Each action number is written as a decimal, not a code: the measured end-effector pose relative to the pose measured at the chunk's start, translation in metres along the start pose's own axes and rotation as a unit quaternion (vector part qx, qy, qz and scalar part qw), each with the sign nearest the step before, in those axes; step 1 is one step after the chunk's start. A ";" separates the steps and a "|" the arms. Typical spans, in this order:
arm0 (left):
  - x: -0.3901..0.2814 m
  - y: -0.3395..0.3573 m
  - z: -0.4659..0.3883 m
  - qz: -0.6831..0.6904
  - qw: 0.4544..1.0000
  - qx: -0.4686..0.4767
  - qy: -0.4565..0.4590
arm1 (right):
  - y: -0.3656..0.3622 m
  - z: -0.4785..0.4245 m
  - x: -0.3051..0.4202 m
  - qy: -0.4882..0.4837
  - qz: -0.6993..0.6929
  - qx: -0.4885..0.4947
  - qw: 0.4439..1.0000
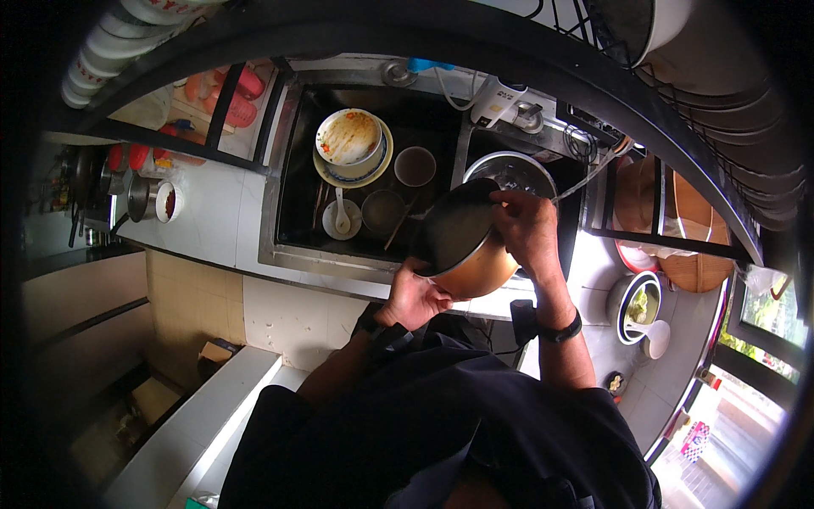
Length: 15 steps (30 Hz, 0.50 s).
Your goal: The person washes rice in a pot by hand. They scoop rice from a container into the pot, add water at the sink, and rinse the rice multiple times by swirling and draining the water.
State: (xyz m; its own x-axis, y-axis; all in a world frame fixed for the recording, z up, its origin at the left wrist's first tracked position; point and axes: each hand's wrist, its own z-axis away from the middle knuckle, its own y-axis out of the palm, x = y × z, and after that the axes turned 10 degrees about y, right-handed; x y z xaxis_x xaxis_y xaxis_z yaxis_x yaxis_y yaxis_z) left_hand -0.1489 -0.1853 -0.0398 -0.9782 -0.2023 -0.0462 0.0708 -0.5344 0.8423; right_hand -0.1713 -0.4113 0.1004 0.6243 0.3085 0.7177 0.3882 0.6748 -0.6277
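Both hands hold a deep rice-cooker inner pot [480,270], dark inside and copper-coloured outside, tilted over the front edge of the sink. My left hand [416,296] supports its lower left side, the thumb at the rim. My right hand [528,232] grips the rim at the upper right. Just behind the pot, a round metal basin [512,167] with water stands in the right sink bowl. In the left bowl lie a food-stained white bowl [349,137] on a yellowish plate [353,180], a small bowl [415,167], a white spoon [342,219] in a small dish [331,226] and chopsticks [399,224].
A black rack frame [407,38] arches over the sink. A white appliance [498,102] stands behind it. On the left counter are a small saucepan [140,198] and a white bowl [169,202]. Right of me stands a bowl of greens [638,305] with a white ladle [656,334].
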 end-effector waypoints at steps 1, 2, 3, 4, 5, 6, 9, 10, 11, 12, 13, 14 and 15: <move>0.000 0.004 0.001 -0.007 1.000 -0.004 -0.001 | 0.000 0.000 0.000 -0.003 -0.001 -0.004 1.000; -0.001 0.009 0.002 -0.014 1.000 -0.008 -0.001 | 0.001 0.000 0.000 -0.006 -0.001 -0.007 1.000; -0.002 0.013 0.004 -0.021 1.000 -0.011 -0.001 | 0.001 0.000 0.002 -0.009 0.005 -0.008 1.000; 0.000 0.006 0.002 -0.011 1.000 0.006 -0.001 | 0.001 0.001 0.004 -0.012 0.012 -0.010 1.000; 0.002 -0.006 -0.002 -0.002 1.000 0.024 -0.002 | 0.001 0.001 0.006 -0.014 0.018 -0.011 1.000; 0.001 -0.006 -0.002 0.007 0.999 0.041 -0.002 | 0.001 0.001 0.006 -0.014 0.017 -0.012 1.000; 0.002 -0.002 0.000 -0.029 0.999 0.014 0.007 | 0.003 0.001 0.005 -0.016 0.018 -0.013 1.000; 0.003 -0.005 -0.001 -0.020 1.000 0.016 0.005 | 0.004 0.001 0.003 -0.020 0.021 -0.013 1.000; 0.004 -0.010 -0.002 -0.011 1.000 0.018 0.003 | 0.004 0.001 0.003 -0.024 0.023 -0.014 0.999; 0.004 -0.008 -0.001 -0.002 1.000 0.020 0.001 | 0.004 0.001 0.004 -0.026 0.026 -0.014 0.999; 0.004 -0.006 0.000 -0.006 1.000 0.019 0.002 | 0.004 0.001 0.005 -0.028 0.028 -0.014 0.999; 0.004 -0.004 0.001 -0.009 1.000 0.018 0.004 | 0.004 0.002 0.006 -0.030 0.031 -0.014 0.999; 0.004 -0.001 0.002 -0.012 1.000 0.016 0.005 | 0.004 0.001 0.006 -0.025 0.033 -0.011 0.999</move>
State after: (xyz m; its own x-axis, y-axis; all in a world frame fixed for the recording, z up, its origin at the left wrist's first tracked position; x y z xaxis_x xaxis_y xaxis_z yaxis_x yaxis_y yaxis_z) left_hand -0.1529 -0.1840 -0.0399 -0.9776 -0.1975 -0.0723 0.0400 -0.5120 0.8580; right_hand -0.1671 -0.4057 0.1023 0.6150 0.3845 0.6884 0.3633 0.6367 -0.6801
